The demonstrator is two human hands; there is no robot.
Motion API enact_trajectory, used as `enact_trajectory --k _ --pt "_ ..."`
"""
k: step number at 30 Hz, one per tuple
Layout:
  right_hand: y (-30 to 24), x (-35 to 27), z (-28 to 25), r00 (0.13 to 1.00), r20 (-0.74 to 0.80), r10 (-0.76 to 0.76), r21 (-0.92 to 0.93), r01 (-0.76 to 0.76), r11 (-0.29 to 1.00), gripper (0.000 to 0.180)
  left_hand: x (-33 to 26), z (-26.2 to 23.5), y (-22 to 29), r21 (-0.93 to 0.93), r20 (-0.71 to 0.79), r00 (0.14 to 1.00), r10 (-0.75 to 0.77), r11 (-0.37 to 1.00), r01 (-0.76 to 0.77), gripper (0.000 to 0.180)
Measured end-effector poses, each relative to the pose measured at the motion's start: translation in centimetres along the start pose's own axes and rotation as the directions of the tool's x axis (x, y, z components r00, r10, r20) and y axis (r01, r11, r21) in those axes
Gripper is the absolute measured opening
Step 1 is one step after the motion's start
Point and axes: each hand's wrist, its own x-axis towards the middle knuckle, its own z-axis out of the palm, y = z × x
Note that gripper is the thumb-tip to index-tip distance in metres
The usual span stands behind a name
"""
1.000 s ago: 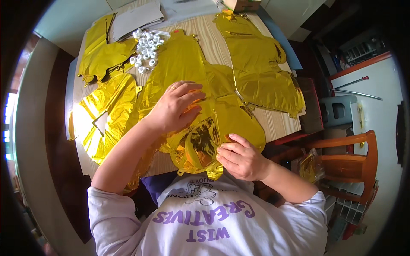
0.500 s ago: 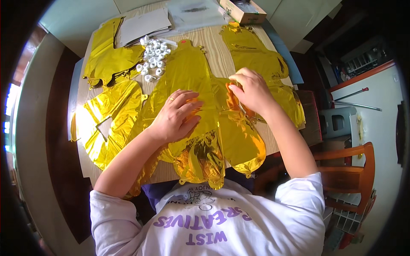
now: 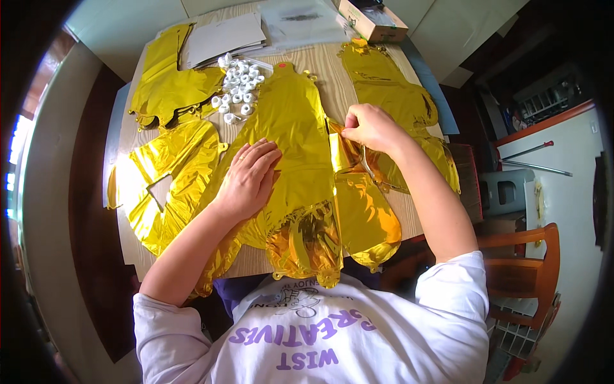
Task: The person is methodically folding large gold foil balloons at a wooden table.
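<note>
A flat gold foil balloon [image 3: 291, 128] lies in the middle of the table, with folded, crinkled foil at its near end. My left hand [image 3: 248, 179] rests palm down on the balloon's left part, fingers stretched and lying close together. At the balloon's right side my right hand [image 3: 373, 128] pinches a foil edge between thumb and fingers. The foil below that pinch is bent up and shows shiny orange-gold reflections. What lies under my right palm is hidden.
More flat gold balloons lie around: one at the far left [image 3: 169, 89], a crinkled one with a diamond-shaped hole [image 3: 192, 173], and one at right [image 3: 387, 83]. White plastic rings [image 3: 240, 83], grey sheets [image 3: 227, 38] and a box [image 3: 374, 22] sit toward the back. A wooden chair [image 3: 521, 275] stands right.
My left hand has slid left across the foil, its fingers now closer together and flatter. My right hand has drawn the pinched foil edge outward, opening a shiny fold beside the middle part.
</note>
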Motion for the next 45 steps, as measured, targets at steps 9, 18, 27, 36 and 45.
enact_trajectory --k 9,18,27,36,45 --pt "1.0 -0.8 1.1 0.988 -0.153 0.034 0.231 0.003 0.973 0.041 -0.4 0.0 0.2 0.002 -0.064 0.992 -0.11 0.994 0.11 0.04" --pt "-1.0 -1.7 2.8 0.967 -0.24 -0.088 0.499 0.201 0.843 0.036 -0.5 0.4 -0.2 0.078 -0.063 0.997 -0.051 0.995 0.056 0.038" --pt "0.8 -3.0 4.1 0.779 -0.391 -0.491 -0.018 0.527 0.85 0.022 -0.5 0.3 0.0 0.066 -0.075 0.996 -0.041 0.997 0.045 0.035" --pt "1.4 -3.2 7.2 0.735 -0.247 -0.631 -0.421 0.505 0.754 0.04 -0.6 0.2 0.0 0.057 -0.065 0.996 -0.059 0.996 0.063 0.035" --pt "1.4 -3.3 7.1 0.733 -0.225 -0.642 -0.444 0.509 0.737 0.045 1.0 -1.8 1.0 0.175 0.08 0.986 -0.148 0.976 0.132 0.032"
